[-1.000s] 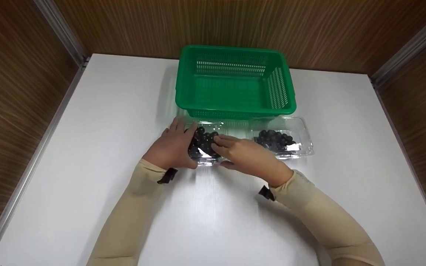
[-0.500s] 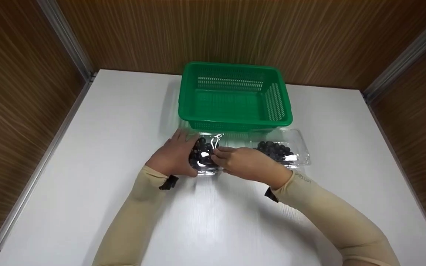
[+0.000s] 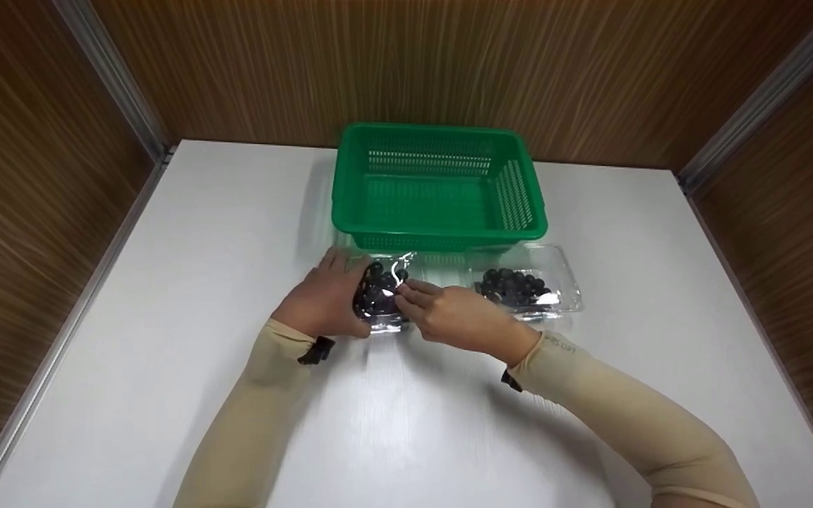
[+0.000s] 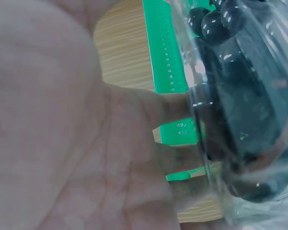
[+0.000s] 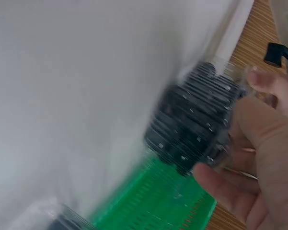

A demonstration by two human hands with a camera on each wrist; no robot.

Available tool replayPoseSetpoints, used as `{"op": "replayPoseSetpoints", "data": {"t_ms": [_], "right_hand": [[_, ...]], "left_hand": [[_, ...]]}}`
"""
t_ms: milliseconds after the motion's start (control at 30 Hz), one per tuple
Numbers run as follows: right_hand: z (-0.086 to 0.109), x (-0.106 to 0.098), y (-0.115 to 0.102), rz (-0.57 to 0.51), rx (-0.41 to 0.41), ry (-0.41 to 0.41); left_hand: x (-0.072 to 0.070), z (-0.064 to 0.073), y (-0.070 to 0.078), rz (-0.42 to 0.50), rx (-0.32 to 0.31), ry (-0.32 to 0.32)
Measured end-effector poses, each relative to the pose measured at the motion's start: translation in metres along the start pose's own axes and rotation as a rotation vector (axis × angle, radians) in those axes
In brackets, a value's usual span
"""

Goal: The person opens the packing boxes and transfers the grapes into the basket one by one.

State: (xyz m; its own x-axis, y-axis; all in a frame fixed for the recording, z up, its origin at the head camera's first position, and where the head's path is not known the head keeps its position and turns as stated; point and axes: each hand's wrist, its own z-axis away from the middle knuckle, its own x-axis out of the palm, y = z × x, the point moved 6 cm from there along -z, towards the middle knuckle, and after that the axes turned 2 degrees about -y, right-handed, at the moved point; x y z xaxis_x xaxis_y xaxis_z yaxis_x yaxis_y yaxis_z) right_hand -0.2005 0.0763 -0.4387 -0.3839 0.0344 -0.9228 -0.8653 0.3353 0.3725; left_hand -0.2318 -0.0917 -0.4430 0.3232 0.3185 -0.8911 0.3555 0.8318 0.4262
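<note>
A clear plastic box of dark grapes (image 3: 382, 298) lies before the green basket, between my two hands. My left hand (image 3: 322, 300) grips its left side, thumb on the near edge and fingers toward the far one. Against the box's plastic wall (image 4: 201, 110), those fingers touch in the left wrist view. From the right, my right hand (image 3: 459, 317) pinches the box's edge with bent fingers. In the right wrist view the thumb and fingers of my right hand (image 5: 273, 158) hold the ribbed plastic, which is motion-blurred. Whether the lid is fastened cannot be told.
A second clear box with dark grapes (image 3: 512, 286) lies to the right, just behind my right hand. At the back, the green basket (image 3: 442, 232) with slotted walls has nothing visible inside. Brown wood-patterned panels (image 3: 406, 63) enclose the white table (image 3: 230, 233) at the back and sides.
My right fingers have gone from lying along the box's right side to pinching its edge. Bright reflections have shifted on the plastic. The left hand keeps its hold; the head view has shifted.
</note>
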Motion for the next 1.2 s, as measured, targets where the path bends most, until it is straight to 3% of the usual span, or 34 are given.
{"op": "replayPoseSetpoints", "data": {"t_ms": [200, 600, 867, 1200], "right_hand": [[0.002, 0.004, -0.001, -0.053, 0.1, 0.025], [0.002, 0.01, 0.008, -0.33, 0.25, 0.072], [0.004, 0.009, 0.01, -0.369, 0.236, 0.106], [0.006, 0.011, 0.01, -0.376, 0.255, 0.084]], "left_hand": [[0.002, -0.001, -0.003, -0.005, -0.026, -0.013], [0.001, 0.003, -0.004, 0.006, -0.006, -0.006], [-0.001, 0.004, -0.004, 0.02, 0.011, 0.008], [0.001, 0.001, -0.006, 0.034, -0.001, -0.018]]}}
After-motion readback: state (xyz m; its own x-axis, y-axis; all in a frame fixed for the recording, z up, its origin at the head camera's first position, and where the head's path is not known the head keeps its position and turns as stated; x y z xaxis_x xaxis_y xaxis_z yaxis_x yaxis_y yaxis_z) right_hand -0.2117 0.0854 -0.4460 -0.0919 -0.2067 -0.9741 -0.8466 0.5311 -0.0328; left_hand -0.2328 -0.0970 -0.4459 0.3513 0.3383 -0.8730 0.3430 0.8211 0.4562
